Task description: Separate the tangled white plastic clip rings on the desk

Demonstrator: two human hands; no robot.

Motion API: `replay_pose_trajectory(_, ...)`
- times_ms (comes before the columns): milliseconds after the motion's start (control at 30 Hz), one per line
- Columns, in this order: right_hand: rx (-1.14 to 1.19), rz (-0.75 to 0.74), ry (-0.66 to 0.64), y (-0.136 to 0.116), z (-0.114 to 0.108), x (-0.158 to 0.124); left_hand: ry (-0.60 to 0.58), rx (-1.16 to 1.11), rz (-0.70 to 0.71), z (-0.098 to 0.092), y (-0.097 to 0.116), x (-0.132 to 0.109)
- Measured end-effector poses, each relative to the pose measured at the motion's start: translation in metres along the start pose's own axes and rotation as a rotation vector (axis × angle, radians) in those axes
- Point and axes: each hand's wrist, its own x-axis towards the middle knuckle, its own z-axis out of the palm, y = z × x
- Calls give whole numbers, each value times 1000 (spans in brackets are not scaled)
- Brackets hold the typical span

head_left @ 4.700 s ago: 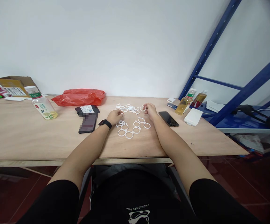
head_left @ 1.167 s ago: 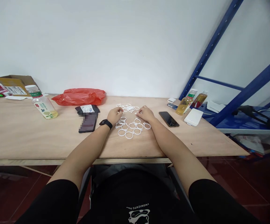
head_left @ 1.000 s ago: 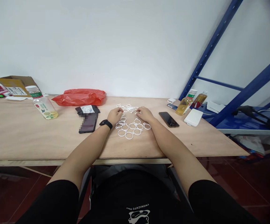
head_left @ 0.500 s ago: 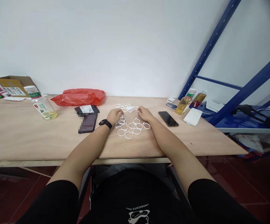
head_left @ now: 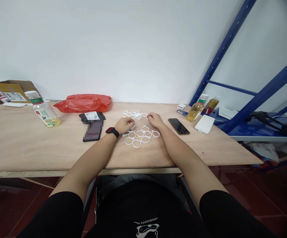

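Several white plastic rings lie on the wooden table [head_left: 46,145]. A loose heap of rings [head_left: 134,115] sits further back, and a neat cluster of rings [head_left: 139,137] lies nearer me. My left hand [head_left: 124,125], with a black watch on its wrist, rests at the cluster's left edge with its fingers curled on a ring. My right hand [head_left: 154,119] is at the cluster's upper right, fingers pinched together on a small white ring.
A black phone [head_left: 178,126], a white box [head_left: 205,124] and two bottles of yellow liquid [head_left: 194,110] stand right of my hands. A dark pouch [head_left: 92,127], a red plastic bag [head_left: 83,102], a clear bottle [head_left: 44,112] and a cardboard box [head_left: 11,90] are to the left. A blue metal rack [head_left: 257,96] stands on the right.
Both hands came from the far heap down to the near cluster, which has gained rings. In the last second my left hand slid slightly towards me; my right hand barely moved.
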Motion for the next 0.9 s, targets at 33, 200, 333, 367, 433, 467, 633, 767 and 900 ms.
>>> replay_pose_trajectory(33,4,-2,-2,0,0,0,-14,-14,6,0,0,0)
replay_pose_trajectory(200,-37,-20,-2,3,2,3,58,22,-18,0,-4,1)
replay_pose_trajectory(333,-89,-27,18,2,0,4,165,81,-36,-1,-9,4)
replay_pose_trajectory(367,-101,-26,18,1,-1,4,169,85,-43,-1,-10,4)
replay_pose_trajectory(433,-126,-32,10,-1,-2,4,146,96,-43,-1,-10,5)
replay_pose_trajectory(467,-130,-40,7,-2,-2,3,124,101,-32,-1,-10,5)
replay_pose_trajectory(633,153,-2,2,-11,3,3,-18,34,-30,3,-7,3)
replay_pose_trajectory(767,470,190,-203,-24,8,-2,-83,-6,-30,6,-5,0)
replay_pose_trajectory(900,568,180,-544,-34,7,-8,-72,7,19,5,-6,0)
